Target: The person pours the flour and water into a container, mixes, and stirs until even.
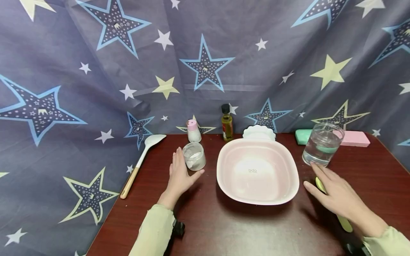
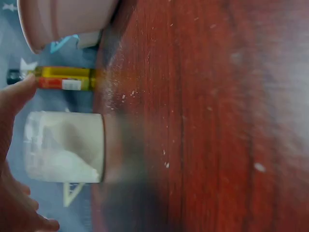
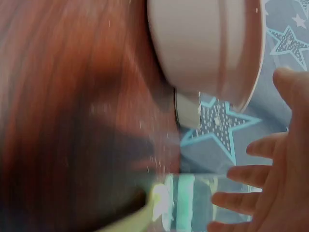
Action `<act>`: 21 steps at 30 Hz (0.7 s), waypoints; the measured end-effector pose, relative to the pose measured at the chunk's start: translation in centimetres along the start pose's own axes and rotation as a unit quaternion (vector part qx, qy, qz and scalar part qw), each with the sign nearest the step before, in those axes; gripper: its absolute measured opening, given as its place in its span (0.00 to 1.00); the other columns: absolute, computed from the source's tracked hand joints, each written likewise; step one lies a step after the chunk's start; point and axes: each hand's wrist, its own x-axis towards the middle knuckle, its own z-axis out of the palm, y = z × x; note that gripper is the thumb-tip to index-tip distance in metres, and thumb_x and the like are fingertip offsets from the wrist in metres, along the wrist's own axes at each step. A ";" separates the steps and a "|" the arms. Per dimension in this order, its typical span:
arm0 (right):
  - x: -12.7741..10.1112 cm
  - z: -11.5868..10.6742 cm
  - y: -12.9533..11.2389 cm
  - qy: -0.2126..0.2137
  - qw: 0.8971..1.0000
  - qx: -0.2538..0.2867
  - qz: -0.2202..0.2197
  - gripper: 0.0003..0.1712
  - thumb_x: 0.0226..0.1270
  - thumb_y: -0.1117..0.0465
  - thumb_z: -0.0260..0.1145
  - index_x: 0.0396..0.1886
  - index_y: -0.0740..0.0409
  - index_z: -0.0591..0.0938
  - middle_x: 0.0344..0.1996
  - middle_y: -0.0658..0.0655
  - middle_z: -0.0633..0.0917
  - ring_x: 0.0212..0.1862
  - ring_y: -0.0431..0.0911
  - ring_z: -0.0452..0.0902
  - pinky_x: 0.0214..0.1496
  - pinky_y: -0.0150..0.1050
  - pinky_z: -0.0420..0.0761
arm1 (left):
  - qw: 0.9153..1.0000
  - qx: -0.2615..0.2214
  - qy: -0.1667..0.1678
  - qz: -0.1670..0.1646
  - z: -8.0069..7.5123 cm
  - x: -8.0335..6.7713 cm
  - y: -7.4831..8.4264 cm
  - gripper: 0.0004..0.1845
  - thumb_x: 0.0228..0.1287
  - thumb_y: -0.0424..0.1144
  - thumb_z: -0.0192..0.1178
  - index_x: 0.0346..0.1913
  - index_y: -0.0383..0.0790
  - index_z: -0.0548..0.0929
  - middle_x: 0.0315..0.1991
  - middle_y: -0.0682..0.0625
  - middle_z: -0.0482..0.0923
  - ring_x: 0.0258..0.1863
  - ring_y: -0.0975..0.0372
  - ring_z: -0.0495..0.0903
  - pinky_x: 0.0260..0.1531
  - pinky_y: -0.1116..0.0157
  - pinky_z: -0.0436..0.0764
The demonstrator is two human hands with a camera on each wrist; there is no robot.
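My left hand (image 1: 180, 176) is beside a clear jar (image 1: 194, 156) of white powder, its thumb spread away from the straight fingers. In the left wrist view the jar (image 2: 67, 147) stands between thumb and fingers. My right hand (image 1: 340, 193) hovers with fingers spread over a green-handled utensil (image 1: 345, 224), which it partly hides. Its fingertips reach the base of a glass of water (image 1: 323, 144) in the head view. Between the hands sits a pale pink basin (image 1: 257, 170); its side (image 3: 198, 43) shows in the right wrist view.
Behind the jar stands a pink-capped shaker (image 1: 193, 131), with an oil bottle (image 1: 227, 122) to its right. A white spoon with a wooden handle (image 1: 129, 183) lies at the left edge. A scalloped white object (image 1: 259, 132), green block (image 1: 302, 136) and pink block (image 1: 355, 139) line the back.
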 end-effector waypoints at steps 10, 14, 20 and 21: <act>0.6 0.8 -2.4 -0.076 0.983 0.145 0.082 0.37 0.75 0.48 0.56 0.73 0.65 0.61 0.56 0.72 0.78 0.58 0.64 0.74 0.54 0.60 0.72 | 0.978 -0.180 0.020 -0.105 2.4 2.8 -2.0 0.69 0.44 0.44 0.79 0.77 0.33 0.35 0.74 0.34 0.51 0.73 0.48 0.54 0.69 0.53 0.57; 0.9 1.2 -2.7 -0.083 0.971 0.200 0.098 0.38 0.74 0.51 0.58 0.74 0.66 0.59 0.44 0.63 0.85 0.46 0.48 0.82 0.48 0.39 0.77 | 0.978 -0.177 0.020 -0.108 2.9 3.3 -2.3 0.68 0.43 0.44 0.79 0.77 0.32 0.38 0.74 0.33 0.50 0.71 0.46 0.57 0.69 0.52 0.59; 1.1 2.0 -2.7 -0.090 0.925 0.362 0.069 0.35 0.76 0.63 0.55 0.73 0.74 0.53 0.26 0.55 0.82 0.28 0.46 0.80 0.35 0.33 0.78 | 0.976 -0.180 0.028 -0.119 3.3 3.6 -2.1 0.66 0.44 0.47 0.78 0.77 0.36 0.41 0.72 0.31 0.56 0.68 0.43 0.62 0.67 0.51 0.62; 1.1 2.1 -2.7 -0.093 0.914 0.390 0.062 0.35 0.76 0.65 0.55 0.73 0.75 0.52 0.25 0.55 0.81 0.27 0.47 0.80 0.34 0.35 0.80 | 0.975 -0.182 0.030 -0.120 3.4 3.7 -2.1 0.66 0.44 0.47 0.78 0.77 0.36 0.41 0.71 0.31 0.56 0.68 0.43 0.62 0.67 0.50 0.62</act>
